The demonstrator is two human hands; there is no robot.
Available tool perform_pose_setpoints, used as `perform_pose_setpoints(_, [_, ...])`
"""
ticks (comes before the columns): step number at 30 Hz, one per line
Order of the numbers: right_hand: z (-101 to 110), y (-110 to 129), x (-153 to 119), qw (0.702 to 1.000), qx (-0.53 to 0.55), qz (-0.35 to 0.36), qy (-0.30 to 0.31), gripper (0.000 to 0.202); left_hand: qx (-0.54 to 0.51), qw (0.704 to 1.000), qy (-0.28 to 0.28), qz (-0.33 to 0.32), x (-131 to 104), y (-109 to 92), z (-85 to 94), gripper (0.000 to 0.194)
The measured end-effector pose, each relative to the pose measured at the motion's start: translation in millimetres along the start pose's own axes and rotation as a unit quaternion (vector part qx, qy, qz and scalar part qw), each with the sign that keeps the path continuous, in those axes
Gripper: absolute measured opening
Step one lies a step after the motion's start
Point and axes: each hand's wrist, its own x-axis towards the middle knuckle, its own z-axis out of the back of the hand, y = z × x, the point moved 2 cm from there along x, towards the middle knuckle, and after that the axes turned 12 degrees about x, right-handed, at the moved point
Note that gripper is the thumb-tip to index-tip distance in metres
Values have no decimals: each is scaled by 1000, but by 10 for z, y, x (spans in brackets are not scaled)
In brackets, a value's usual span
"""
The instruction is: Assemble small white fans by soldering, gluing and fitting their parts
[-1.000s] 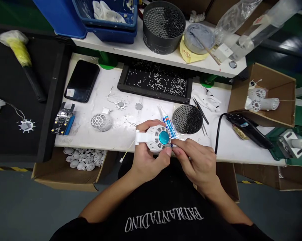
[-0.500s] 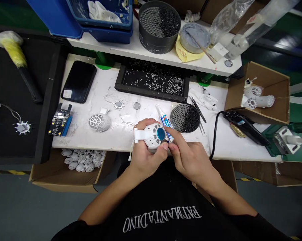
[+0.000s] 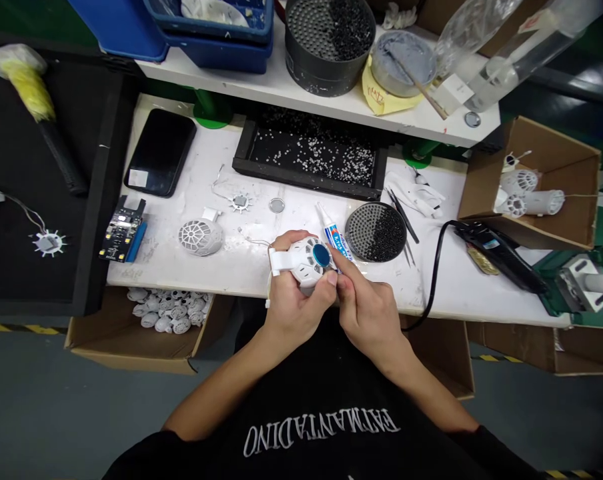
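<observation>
My left hand [image 3: 295, 307] is closed round a white slotted housing [image 3: 305, 265] that carries a round blue disc [image 3: 321, 255]. A white arm sticks out from the housing's left side, and a thin cable hangs below it. My right hand [image 3: 369, 300] touches the housing's right side, its index finger beside the disc and its thumb and other fingers pressed together; whatever they pinch is too small to name. Just behind the hands lies a glue tube [image 3: 335, 239]. A latticed white shell [image 3: 200, 237] rests on the worktable [image 3: 171, 272] to the left.
A black dish of beads [image 3: 375, 232], tweezers [image 3: 404, 215] and a black corded tool [image 3: 501, 257] lie to the right. Farther left are a phone [image 3: 160, 153] and a circuit board [image 3: 123, 230]. Behind stands a black tray [image 3: 309, 157] under a white shelf [image 3: 261, 90].
The camera view has shifted slightly. The housing has tilted a little in my left hand, and my right hand stays against its right side.
</observation>
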Motion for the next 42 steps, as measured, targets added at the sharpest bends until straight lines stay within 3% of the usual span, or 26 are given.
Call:
perform_pose_setpoints(6, [-5,-7,-18,999,8,-21,-25,44,-1,1000,6,10,-10,-2,-30,43])
perform_pose_setpoints(13, [31,22,12,1000,18,-19,9,46,-1,1000,-9,-14,20,17,-13,44])
perform_pose_setpoints(17, [103,1,20,995,82,-30,37,47,-73,997,-12,4,35,77,22,51])
perform_pose_setpoints(18, [154,-56,23,993,102,-47,22,47,-104,994,-7,26,34,107,26,52])
perform_pose_setpoints(20, [328,-256,27,988,101,-98,-67,48,-165,984,15,69,27,166,21,49])
perform_pose_setpoints(22, [580,-531,8,972,18,-139,-188,49,-206,973,39,94,18,206,3,44])
perform_pose_setpoints(24, [843,-815,-41,950,-102,-158,-249,50,-222,967,61,108,8,218,-24,41])
perform_pose_setpoints(27, [1172,-1173,-188,921,-198,-207,-264,50,-230,961,91,122,-12,204,-76,39])
perform_pose_setpoints(31, [1407,-1386,-408,903,-202,-314,-212,44,-255,949,129,135,-38,188,-134,40])
perform_pose_setpoints(33, [1433,-1342,-437,900,-207,-336,-186,41,-269,944,132,141,-40,187,-147,41])
perform_pose_setpoints(35, [1388,-1176,-385,903,-222,-313,-196,44,-280,940,129,148,-37,179,-151,42])
perform_pose_setpoints(38, [1154,-740,-201,948,-139,-169,-231,41,-271,941,127,161,-39,145,-143,42])
perform_pose_setpoints(40, [898,-426,-61,990,-7,-40,-134,36,-233,948,141,168,-54,114,-127,41])
perform_pose_setpoints(42, [656,-193,35,994,99,36,-3,45,-195,954,153,169,-78,87,-95,39])
